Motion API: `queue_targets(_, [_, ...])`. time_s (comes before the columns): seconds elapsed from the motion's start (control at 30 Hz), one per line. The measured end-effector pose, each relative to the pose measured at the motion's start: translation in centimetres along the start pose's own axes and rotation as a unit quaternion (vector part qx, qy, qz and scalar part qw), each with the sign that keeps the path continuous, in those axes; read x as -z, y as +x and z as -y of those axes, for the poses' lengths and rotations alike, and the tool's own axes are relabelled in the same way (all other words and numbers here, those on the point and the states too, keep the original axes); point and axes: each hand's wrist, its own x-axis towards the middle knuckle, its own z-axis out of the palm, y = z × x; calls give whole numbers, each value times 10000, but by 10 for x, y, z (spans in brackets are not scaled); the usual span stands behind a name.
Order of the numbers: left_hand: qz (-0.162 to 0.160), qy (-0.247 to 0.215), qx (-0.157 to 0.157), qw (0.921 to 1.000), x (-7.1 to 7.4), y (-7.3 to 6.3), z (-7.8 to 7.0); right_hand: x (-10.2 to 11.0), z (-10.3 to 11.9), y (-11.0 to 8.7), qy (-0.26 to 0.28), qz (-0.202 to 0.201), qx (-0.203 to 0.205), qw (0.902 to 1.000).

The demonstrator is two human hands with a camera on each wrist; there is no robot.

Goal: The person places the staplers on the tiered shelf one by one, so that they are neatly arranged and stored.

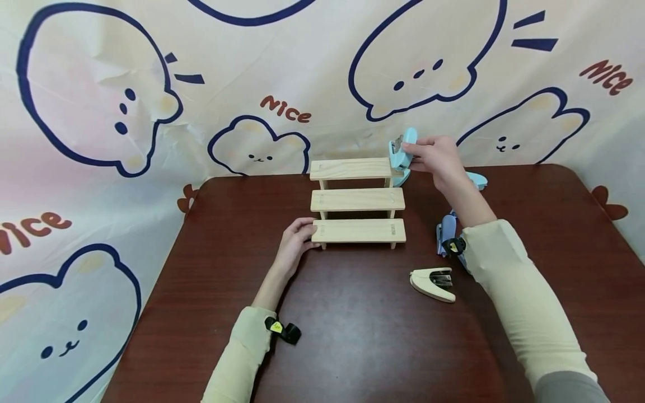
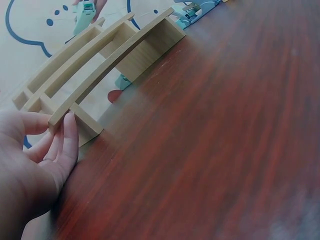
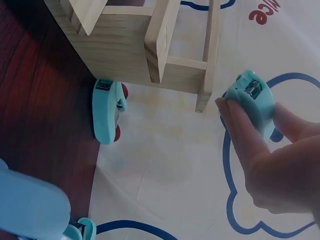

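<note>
A three-step wooden rack (image 1: pixel 358 200) stands near the back of the table. At the front step's left end, my left hand (image 1: pixel 294 244) pinches the board between thumb and fingers, as the left wrist view shows (image 2: pixel 42 160). My right hand (image 1: pixel 439 159) holds a light blue stapler (image 1: pixel 402 146) between thumb and fingers, raised by the right end of the top step. In the right wrist view this stapler (image 3: pixel 257 102) appears apart from the rack. A second light blue stapler (image 3: pixel 104 117) lies on the table close to the rack's right rear side.
Right of the rack lie a periwinkle-blue stapler (image 1: pixel 446 232), partly hidden by the right wrist strap, and another light blue one (image 1: pixel 476 180) behind the forearm. A cream stapler (image 1: pixel 430 284) lies nearer the front. A printed cloth (image 1: pixel 332 73) hangs behind the table.
</note>
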Motion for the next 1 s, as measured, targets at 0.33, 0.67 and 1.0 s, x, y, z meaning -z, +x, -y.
queue_targets(0.33, [-39,-23,19,10000,0,0,3,-8,2,6,-452,39,-170,9988])
queue_targets(0.67, [-35,-22,-2,10000,1,1,2,-12,5,8,-622,25,-95,9980])
queue_targets(1.0, [-10,-16,-40,10000,0,1,1,-18,10,10,-1416,-35,129,9898])
